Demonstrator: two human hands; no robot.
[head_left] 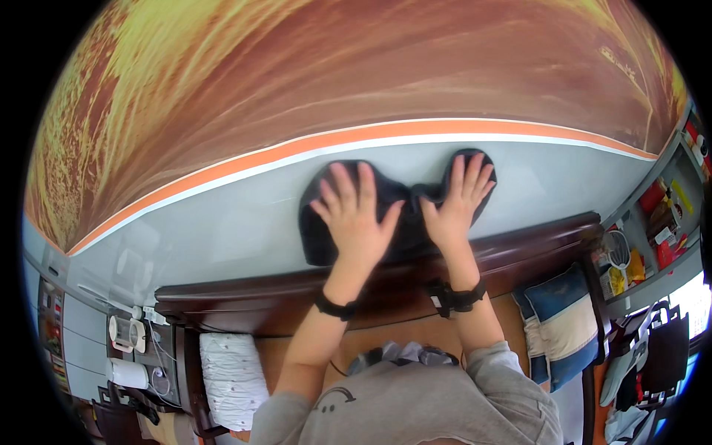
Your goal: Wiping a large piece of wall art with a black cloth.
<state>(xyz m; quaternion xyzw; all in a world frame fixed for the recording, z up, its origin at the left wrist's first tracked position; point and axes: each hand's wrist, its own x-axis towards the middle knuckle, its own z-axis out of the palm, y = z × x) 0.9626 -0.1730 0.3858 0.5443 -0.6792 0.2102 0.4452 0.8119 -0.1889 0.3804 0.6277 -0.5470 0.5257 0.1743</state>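
A black cloth (397,245) lies spread and rumpled against a glossy light grey wall panel (222,228), just above a dark wooden sofa backrest (222,295). My left hand (359,225) rests flat on the cloth's left part, its fingers spread. On the smaller right lobe, my right hand (459,206) presses with fingers apart, its thumb beside a fold between the hands. Neither hand's fingers curl around the cloth. Both wrists wear black straps. The cloth's lower edge merges with the dark wood, so where it ends is hard to tell.
Above the panel runs an orange and white border (389,133) under a brown and yellow mural (389,67). A white cushion (231,378) and a blue and cream cushion (562,322) lie on the seat. Cables and white appliances (127,334) stand left; shelves (662,222) are right.
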